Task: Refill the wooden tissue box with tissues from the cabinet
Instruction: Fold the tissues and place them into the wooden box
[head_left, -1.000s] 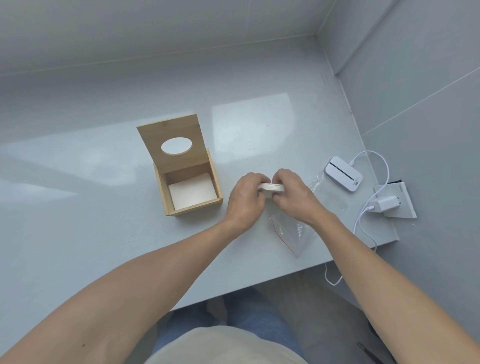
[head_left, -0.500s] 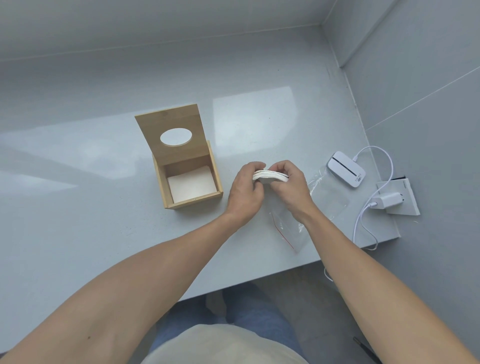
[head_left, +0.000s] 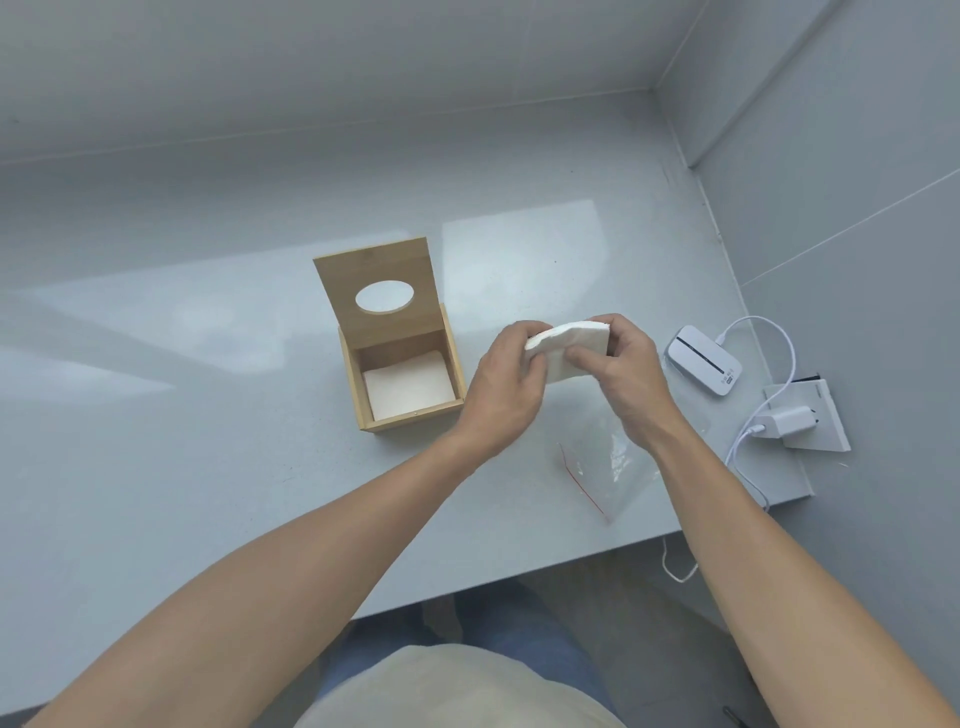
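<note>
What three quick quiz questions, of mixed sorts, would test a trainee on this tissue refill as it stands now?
1. True or false: the box lid stands open.
2. Multiple choice: the tissue stack is (A) on the counter, (B) held by both hands, (C) inside the bag.
3. Fill in: the clear bag lies flat on the ____, under the right forearm.

Key:
1. True; the lid with the oval hole is tipped up, and tissues already lie in the box.
2. B; the left hand and right hand pinch it above the counter.
3. Counter.
</note>
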